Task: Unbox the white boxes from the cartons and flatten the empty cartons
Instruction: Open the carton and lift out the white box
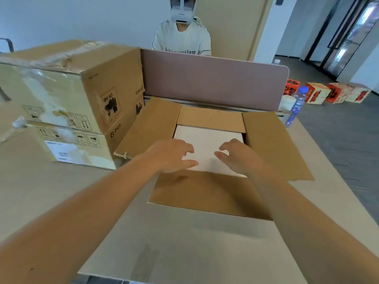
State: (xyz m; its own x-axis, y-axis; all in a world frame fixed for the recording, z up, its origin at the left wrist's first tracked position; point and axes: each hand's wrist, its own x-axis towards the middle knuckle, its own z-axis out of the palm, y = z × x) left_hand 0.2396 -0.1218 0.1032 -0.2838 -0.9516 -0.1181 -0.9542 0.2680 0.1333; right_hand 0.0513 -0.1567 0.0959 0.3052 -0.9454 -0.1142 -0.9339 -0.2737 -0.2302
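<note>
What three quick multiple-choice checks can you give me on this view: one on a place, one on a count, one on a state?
1. Where does the white box lie?
A. inside the open carton
B. on the stacked cartons
C. on the floor

2. How many sealed cartons stand stacked on the left?
A. one
B. two
C. four

3. How are the hands?
A. both gripping a flap
B. left hand and right hand over the box, fingers loosely curled, holding nothing
C. both out of the carton

Answers: A, flaps surround it; B, one atop another; B, nothing is clasped.
</note>
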